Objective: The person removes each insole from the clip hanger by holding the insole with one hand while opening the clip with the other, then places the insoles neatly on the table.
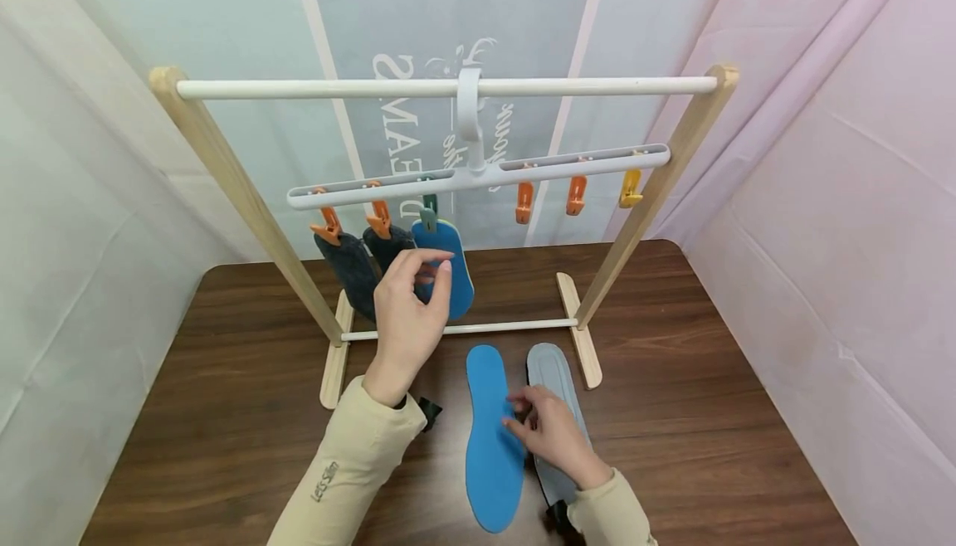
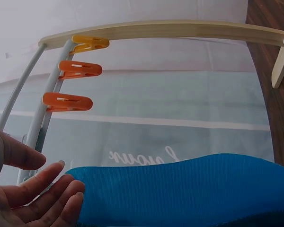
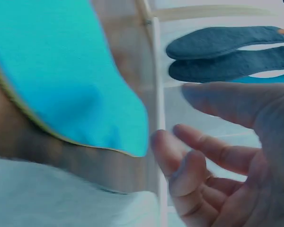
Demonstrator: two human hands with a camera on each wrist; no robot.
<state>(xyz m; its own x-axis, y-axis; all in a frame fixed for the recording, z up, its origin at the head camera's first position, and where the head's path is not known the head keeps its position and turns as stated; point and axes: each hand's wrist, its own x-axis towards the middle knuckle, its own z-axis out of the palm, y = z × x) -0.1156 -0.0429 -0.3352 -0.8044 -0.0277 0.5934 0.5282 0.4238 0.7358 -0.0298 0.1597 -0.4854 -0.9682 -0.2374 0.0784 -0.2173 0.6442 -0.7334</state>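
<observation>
My left hand [image 1: 411,305] is raised in front of the hanging insoles, fingers bent and thumb apart, holding nothing. Behind it a blue insole [image 1: 457,280] hangs from a green clip [image 1: 429,214]. Two dark grey insoles [image 3: 222,42] hang to its left from orange clips [image 1: 379,219]. Over the table, my right hand [image 1: 551,432] hovers at the right edge of a second blue insole [image 1: 493,446], thumb and fingers apart with nothing between them. A light grey insole [image 1: 551,368] lies partly under that hand.
A white hanger bar [image 1: 478,179] hooks over the white rod [image 1: 314,90] of a wooden stand [image 1: 246,206]. Two orange clips [image 1: 576,195] and a yellow clip [image 1: 631,189] hang on its right half with nothing in them. The brown table [image 1: 709,413] lies below, with curtains around.
</observation>
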